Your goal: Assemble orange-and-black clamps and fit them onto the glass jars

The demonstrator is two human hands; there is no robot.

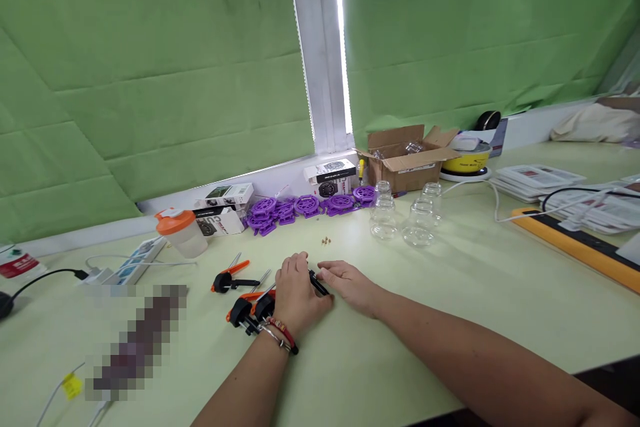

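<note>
Several short black rods (319,283) lie between my two hands on the table. My left hand (300,293) is curled over their left side, its thumb by their near end, and it hides part of them. My right hand (350,285) is at their right side with its fingers stretched out, the fingertips at or close to the rods. Left of my left hand are black-and-orange clamp-like parts with metal rods: one (224,281) lies apart, and others (242,312) lie close to my wrist, partly covered.
Small brass-coloured pieces (326,241) lie beyond my hands. Purple plastic wheels (307,205), printed boxes (330,180) and an open carton (400,170) line the back. Clear glass vessels (419,227) stand right; an orange-lidded cup (183,232) and power strip (143,260) left.
</note>
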